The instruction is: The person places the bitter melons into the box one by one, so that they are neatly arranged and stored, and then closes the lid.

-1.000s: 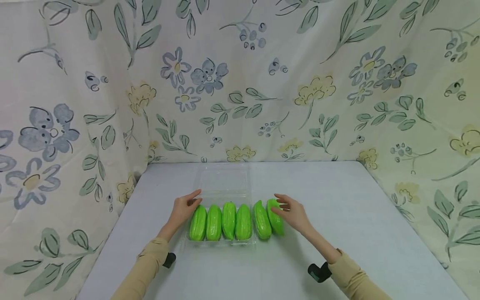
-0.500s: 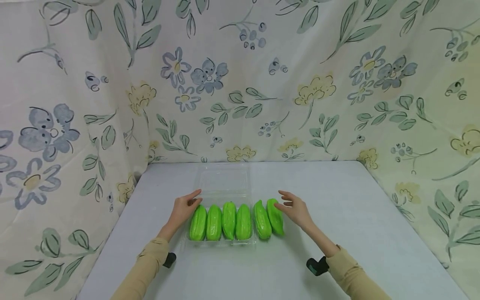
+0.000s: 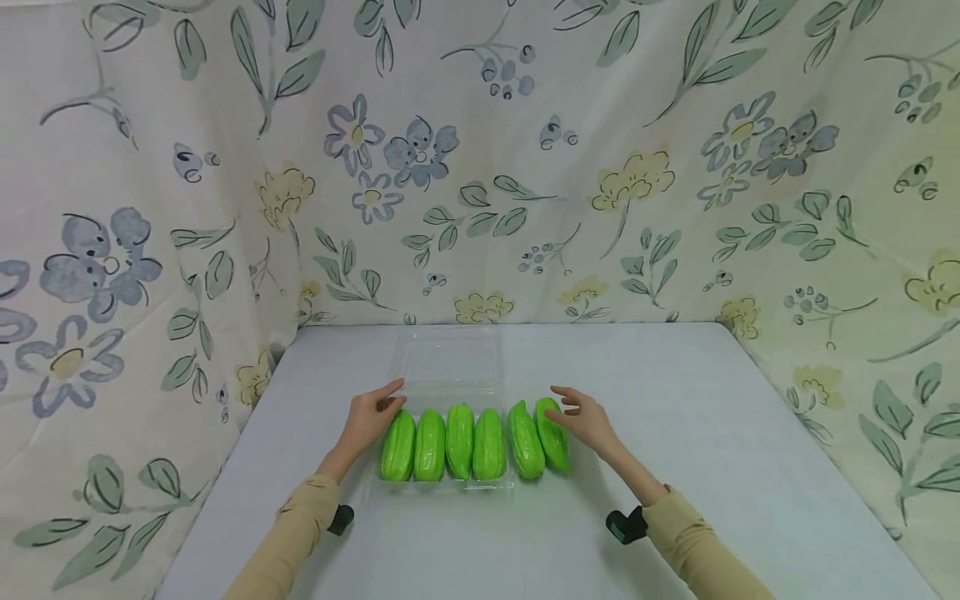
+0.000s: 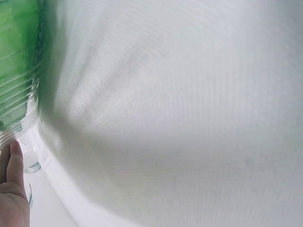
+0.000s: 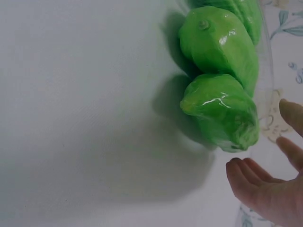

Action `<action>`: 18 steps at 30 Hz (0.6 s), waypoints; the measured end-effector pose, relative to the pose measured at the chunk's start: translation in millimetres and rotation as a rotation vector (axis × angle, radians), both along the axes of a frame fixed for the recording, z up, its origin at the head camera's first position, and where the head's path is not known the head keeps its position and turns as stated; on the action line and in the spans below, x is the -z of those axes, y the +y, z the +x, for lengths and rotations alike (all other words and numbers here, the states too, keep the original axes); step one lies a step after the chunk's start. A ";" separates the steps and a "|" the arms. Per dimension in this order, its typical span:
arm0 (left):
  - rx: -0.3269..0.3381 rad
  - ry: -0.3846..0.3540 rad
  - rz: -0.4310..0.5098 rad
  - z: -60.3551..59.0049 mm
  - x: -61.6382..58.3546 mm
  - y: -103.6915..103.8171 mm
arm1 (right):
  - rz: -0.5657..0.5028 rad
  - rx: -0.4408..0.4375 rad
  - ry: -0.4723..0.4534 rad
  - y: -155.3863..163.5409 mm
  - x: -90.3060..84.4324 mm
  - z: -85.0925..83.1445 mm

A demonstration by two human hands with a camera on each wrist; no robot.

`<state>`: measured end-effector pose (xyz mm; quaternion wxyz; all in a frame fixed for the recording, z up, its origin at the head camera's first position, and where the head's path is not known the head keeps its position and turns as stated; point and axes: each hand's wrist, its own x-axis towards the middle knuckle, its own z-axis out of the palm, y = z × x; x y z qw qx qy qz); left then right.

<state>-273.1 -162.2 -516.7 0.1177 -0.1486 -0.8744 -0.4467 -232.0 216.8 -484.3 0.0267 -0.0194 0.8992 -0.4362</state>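
A clear plastic clamshell box (image 3: 450,485) lies with its lid (image 3: 448,354) folded back. Several glossy green, ridged, gourd-like vegetables (image 3: 430,446) fill it side by side. Two more lie just right of the box: a nearer gourd (image 3: 527,446) and an outer gourd (image 3: 553,442). My left hand (image 3: 366,418) is at the box's back left; in the left wrist view its fingertips touch the clear wall. My right hand (image 3: 587,421) has its fingers spread at the outer gourd's far end. In the right wrist view a small gap parts those fingers from the outer gourd (image 5: 220,113).
A white-covered table (image 3: 675,400) carries everything. Behind it and at both sides hangs a flowered cloth (image 3: 480,167). Dark camera mounts sit at both wrists, such as the right mount (image 3: 626,527).
My right hand shifts slightly back and away from the outer gourd, then comes in again to the left. The left hand, box and gourds stay put.
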 end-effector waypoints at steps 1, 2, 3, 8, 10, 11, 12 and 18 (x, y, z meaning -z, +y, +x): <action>0.000 0.003 -0.001 0.0 0.3 -0.1 | -0.006 -0.005 -0.011 -0.3 0.0 0.0; 0.000 0.006 -0.003 0.0 0.5 0.1 | -0.013 -0.007 -0.022 -0.6 0.1 -0.1; -0.001 0.005 -0.008 0.2 0.5 0.0 | -0.014 -0.011 -0.032 -0.8 0.1 0.0; -0.003 -0.020 -0.017 1.3 0.0 -0.3 | -0.013 -0.035 -0.067 -2.1 0.6 -0.8; -0.001 -0.027 -0.016 1.4 -0.1 -0.5 | -0.007 -0.044 -0.075 -2.5 2.0 -1.8; 0.001 -0.027 -0.017 1.2 0.1 -0.6 | -0.005 -0.051 -0.080 -2.4 3.1 -2.4; 0.002 -0.025 -0.017 1.0 0.4 -0.7 | -0.005 -0.055 -0.084 -2.3 4.2 -3.0; 0.004 -0.018 -0.010 1.2 0.1 -0.4 | 0.005 -0.068 -0.085 -1.6 11.4 -6.2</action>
